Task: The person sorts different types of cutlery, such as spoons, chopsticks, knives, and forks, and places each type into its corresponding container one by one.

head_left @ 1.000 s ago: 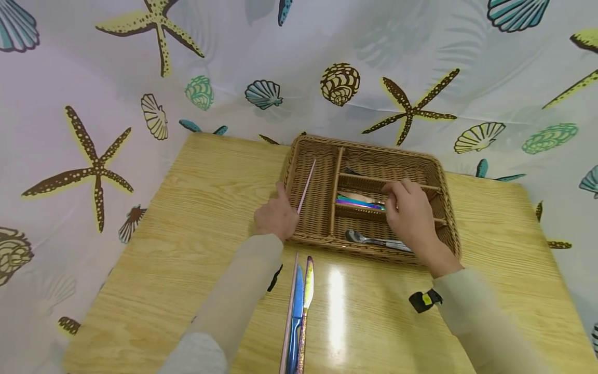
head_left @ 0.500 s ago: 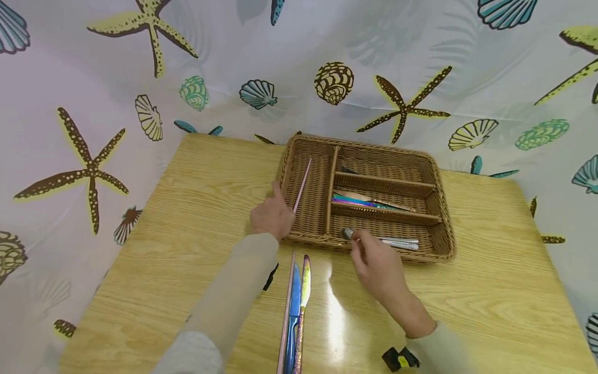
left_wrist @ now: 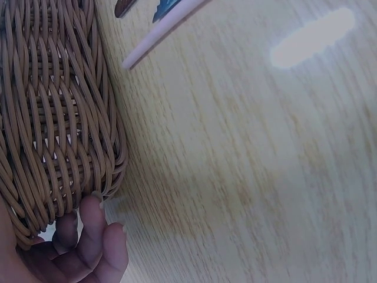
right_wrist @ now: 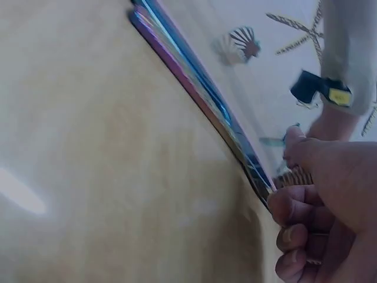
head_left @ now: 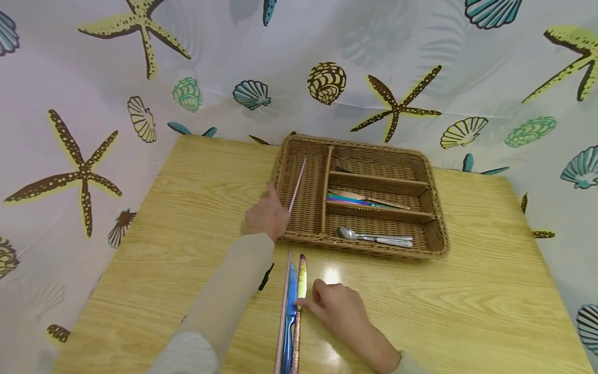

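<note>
My left hand [head_left: 266, 218] grips the left front corner of a brown wicker cutlery tray [head_left: 374, 252]; in the left wrist view its fingers [left_wrist: 94, 224] curl at the woven wall. My right hand [head_left: 338, 309] is over the table beside a gold and purple knife [head_left: 302, 275], thumb stretched out toward it and the other fingers bent, nothing held. Left of that knife lie a blue knife [head_left: 292, 285] and a pink chopstick [head_left: 283, 317], close together. In the right wrist view the fingertips are right at the far end of this bundle.
The tray's left compartment holds another pink chopstick [head_left: 297, 185]. Rainbow and copper cutlery [head_left: 355, 197] lies in the middle slot, silver spoons [head_left: 347, 232] in the front one. A dark utensil [head_left: 342, 169] shows at the back. A shell-patterned cloth [head_left: 289, 62] hangs behind the table.
My right hand has moved from over the tray's right compartments, past the spoon, down to the knives on the table. My left hand stays at the tray's corner.
</note>
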`<action>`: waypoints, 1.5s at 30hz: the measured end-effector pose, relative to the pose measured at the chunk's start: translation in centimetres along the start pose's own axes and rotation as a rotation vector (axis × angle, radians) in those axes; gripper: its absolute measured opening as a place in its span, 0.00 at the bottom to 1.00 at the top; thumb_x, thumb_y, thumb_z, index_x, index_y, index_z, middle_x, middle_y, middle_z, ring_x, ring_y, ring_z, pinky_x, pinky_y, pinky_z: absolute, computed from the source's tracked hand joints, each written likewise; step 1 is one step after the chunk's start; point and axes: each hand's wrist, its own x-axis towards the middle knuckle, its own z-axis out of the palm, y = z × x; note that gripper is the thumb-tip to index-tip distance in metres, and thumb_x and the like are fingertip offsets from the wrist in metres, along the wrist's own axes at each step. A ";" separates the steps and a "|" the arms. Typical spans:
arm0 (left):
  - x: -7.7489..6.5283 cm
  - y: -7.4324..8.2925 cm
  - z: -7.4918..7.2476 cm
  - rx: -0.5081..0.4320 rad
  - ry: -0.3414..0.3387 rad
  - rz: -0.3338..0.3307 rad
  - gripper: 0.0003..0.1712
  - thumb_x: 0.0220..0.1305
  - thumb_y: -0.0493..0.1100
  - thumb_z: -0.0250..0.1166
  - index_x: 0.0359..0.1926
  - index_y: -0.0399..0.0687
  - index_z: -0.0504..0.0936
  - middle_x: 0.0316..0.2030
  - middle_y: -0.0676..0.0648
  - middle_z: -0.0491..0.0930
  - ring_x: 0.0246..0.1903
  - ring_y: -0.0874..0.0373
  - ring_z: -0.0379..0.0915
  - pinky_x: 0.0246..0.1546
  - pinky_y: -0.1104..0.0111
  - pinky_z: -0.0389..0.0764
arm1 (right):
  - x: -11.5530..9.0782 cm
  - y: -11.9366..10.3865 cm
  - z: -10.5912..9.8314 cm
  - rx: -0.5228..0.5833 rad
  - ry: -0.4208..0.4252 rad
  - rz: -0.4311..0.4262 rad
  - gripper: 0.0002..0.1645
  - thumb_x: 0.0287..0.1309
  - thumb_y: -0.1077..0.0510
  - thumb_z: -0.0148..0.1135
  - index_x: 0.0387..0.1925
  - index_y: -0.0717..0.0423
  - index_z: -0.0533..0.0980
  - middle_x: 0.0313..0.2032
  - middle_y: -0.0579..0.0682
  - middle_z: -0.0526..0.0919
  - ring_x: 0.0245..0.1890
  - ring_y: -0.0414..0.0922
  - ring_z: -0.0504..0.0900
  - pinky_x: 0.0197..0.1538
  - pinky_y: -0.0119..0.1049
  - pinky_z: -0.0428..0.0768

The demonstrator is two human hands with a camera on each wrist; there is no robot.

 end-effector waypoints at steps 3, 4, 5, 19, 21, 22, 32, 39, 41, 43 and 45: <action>0.0 0.0 -0.1 0.002 0.003 -0.003 0.42 0.66 0.50 0.43 0.69 0.46 0.27 0.10 0.48 0.70 0.05 0.60 0.55 0.04 0.68 0.55 | -0.6 -0.7 0.7 -0.015 -0.072 0.008 0.27 0.46 0.28 0.56 0.15 0.41 0.61 0.09 0.34 0.59 0.10 0.32 0.56 0.12 0.29 0.57; 0.0 0.0 -0.1 0.002 0.003 -0.004 0.42 0.66 0.50 0.43 0.69 0.46 0.27 0.10 0.48 0.70 0.05 0.60 0.55 0.04 0.68 0.55 | -0.8 -0.9 0.9 -0.016 -0.097 0.010 0.28 0.45 0.27 0.56 0.15 0.41 0.61 0.09 0.34 0.58 0.10 0.32 0.55 0.11 0.29 0.56; 0.0 0.0 -0.1 0.004 0.003 -0.003 0.42 0.66 0.50 0.43 0.69 0.46 0.27 0.10 0.48 0.71 0.05 0.60 0.55 0.04 0.68 0.55 | -0.9 -1.0 1.0 -0.017 -0.119 0.016 0.28 0.44 0.26 0.55 0.14 0.41 0.61 0.09 0.34 0.58 0.10 0.33 0.55 0.11 0.29 0.56; -0.1 -0.1 -0.1 0.008 0.008 0.004 0.41 0.66 0.50 0.42 0.69 0.45 0.29 0.10 0.48 0.71 0.05 0.60 0.55 0.04 0.68 0.55 | -1.4 -1.1 0.3 0.099 -0.321 0.145 0.25 0.51 0.38 0.61 0.10 0.44 0.65 0.11 0.34 0.63 0.11 0.33 0.58 0.13 0.30 0.60; -0.2 -0.1 -0.1 0.015 0.002 0.000 0.42 0.66 0.51 0.43 0.69 0.45 0.28 0.09 0.48 0.71 0.05 0.60 0.55 0.04 0.68 0.55 | -1.5 -1.0 0.2 0.130 -0.331 0.171 0.26 0.53 0.42 0.61 0.08 0.44 0.63 0.10 0.35 0.60 0.11 0.34 0.56 0.13 0.29 0.58; -0.2 -0.1 -0.1 0.021 0.001 -0.002 0.42 0.67 0.51 0.43 0.69 0.45 0.28 0.09 0.48 0.71 0.05 0.60 0.55 0.04 0.68 0.54 | -1.5 -0.9 0.1 0.144 -0.330 0.184 0.27 0.54 0.43 0.61 0.08 0.45 0.62 0.09 0.36 0.60 0.10 0.34 0.55 0.13 0.29 0.57; -0.2 -0.2 0.0 0.034 0.018 -0.005 0.42 0.66 0.52 0.44 0.69 0.45 0.29 0.10 0.48 0.71 0.06 0.60 0.56 0.05 0.68 0.55 | -1.6 -0.9 0.1 0.150 -0.279 0.242 0.27 0.50 0.53 0.60 0.04 0.45 0.56 0.07 0.35 0.53 0.10 0.34 0.52 0.14 0.29 0.53; -0.2 0.0 0.0 0.028 0.023 -0.001 0.42 0.66 0.51 0.44 0.69 0.44 0.30 0.10 0.48 0.71 0.06 0.60 0.57 0.05 0.68 0.55 | -1.9 -1.1 0.1 0.098 -0.258 0.262 0.21 0.40 0.57 0.55 0.03 0.45 0.57 0.05 0.35 0.52 0.09 0.34 0.50 0.13 0.29 0.52; -0.1 0.1 -0.1 0.025 0.023 -0.001 0.42 0.66 0.51 0.45 0.69 0.44 0.31 0.10 0.48 0.71 0.06 0.60 0.58 0.05 0.68 0.55 | -1.9 -1.1 0.1 0.071 -0.243 0.268 0.20 0.38 0.57 0.54 0.03 0.44 0.56 0.06 0.35 0.51 0.09 0.34 0.50 0.13 0.29 0.52; -0.2 0.1 -0.2 0.024 0.022 0.001 0.41 0.66 0.51 0.45 0.69 0.44 0.31 0.10 0.48 0.71 0.06 0.60 0.57 0.05 0.68 0.54 | -2.0 -1.2 0.2 0.051 -0.234 0.272 0.20 0.37 0.57 0.54 0.03 0.44 0.55 0.06 0.35 0.50 0.10 0.35 0.49 0.12 0.30 0.51; -0.2 0.2 -0.2 0.025 0.021 0.002 0.41 0.66 0.50 0.44 0.69 0.44 0.31 0.10 0.48 0.71 0.06 0.60 0.56 0.05 0.68 0.54 | -2.0 -1.2 0.1 0.047 -0.228 0.278 0.21 0.39 0.57 0.54 0.04 0.44 0.55 0.07 0.36 0.50 0.10 0.36 0.49 0.12 0.30 0.52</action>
